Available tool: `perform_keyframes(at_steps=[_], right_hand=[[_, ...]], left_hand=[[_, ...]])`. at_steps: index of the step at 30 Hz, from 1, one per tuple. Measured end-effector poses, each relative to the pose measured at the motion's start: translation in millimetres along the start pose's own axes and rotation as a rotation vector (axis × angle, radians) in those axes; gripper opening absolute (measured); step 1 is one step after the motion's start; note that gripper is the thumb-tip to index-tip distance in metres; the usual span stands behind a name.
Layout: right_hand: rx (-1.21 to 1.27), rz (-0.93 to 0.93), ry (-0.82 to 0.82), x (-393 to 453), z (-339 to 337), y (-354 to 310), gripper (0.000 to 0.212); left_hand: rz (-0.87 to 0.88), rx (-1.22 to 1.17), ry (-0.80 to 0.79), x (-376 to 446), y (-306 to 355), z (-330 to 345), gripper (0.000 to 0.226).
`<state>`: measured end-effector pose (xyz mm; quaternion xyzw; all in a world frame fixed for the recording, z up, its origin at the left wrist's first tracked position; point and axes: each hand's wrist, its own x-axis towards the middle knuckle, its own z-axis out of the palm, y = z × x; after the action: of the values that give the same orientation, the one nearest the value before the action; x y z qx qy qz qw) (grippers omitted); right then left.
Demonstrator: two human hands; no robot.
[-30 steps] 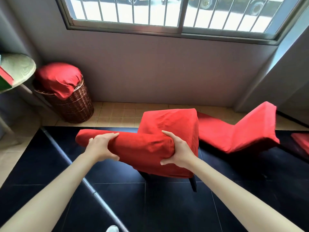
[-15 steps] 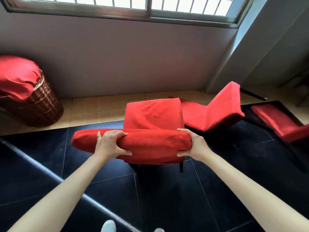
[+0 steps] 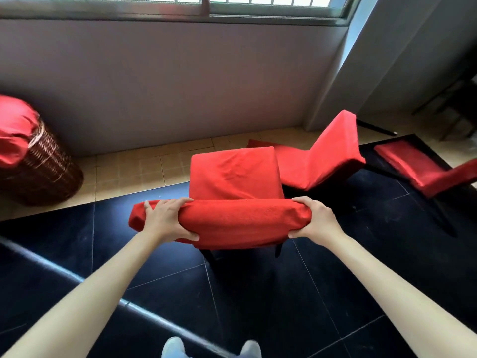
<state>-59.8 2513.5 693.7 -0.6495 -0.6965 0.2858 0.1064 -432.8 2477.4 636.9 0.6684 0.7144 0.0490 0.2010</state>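
Note:
A chair in a red fabric cover (image 3: pixel 233 174) stands in front of me on the black tiled floor, its seat facing the wall and its dark legs showing below. The covered top of the chair's backrest (image 3: pixel 240 219) is the padded red bar nearest me. My left hand (image 3: pixel 167 219) grips this bar near its left end, fingers over the top and thumb underneath. My right hand (image 3: pixel 313 219) grips its right end the same way. A loose bit of red cover sticks out to the left of my left hand.
A wicker basket (image 3: pixel 44 171) with red cloth (image 3: pixel 14 130) heaped on top stands at the left by the wall. Two more red-covered chairs stand to the right: one (image 3: pixel 325 156) close behind mine, another (image 3: pixel 423 169) at the right edge. My feet (image 3: pixel 211 347) show below.
The chair's backrest has turned square to me, with my right hand now at its right end. My view has shifted right, bringing a third red chair into sight. Both hands keep their hold.

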Motion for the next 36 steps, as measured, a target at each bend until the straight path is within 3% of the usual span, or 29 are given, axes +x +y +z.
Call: perform_keyframes(at_steps=[15, 30, 36], right_hand=[[0.213, 0.216, 0.199, -36, 12, 53, 0.085], [0.151, 0.344, 0.14, -37, -12, 114, 0.087], [0.072, 0.303, 0.069, -30, -17, 121, 0.087]], left_hand=[[0.128, 0.135, -0.027, 14, 49, 6, 0.09], [0.182, 0.198, -0.018, 22, 116, 34, 0.091], [0.166, 0.228, -0.039, 26, 118, 36, 0.093]])
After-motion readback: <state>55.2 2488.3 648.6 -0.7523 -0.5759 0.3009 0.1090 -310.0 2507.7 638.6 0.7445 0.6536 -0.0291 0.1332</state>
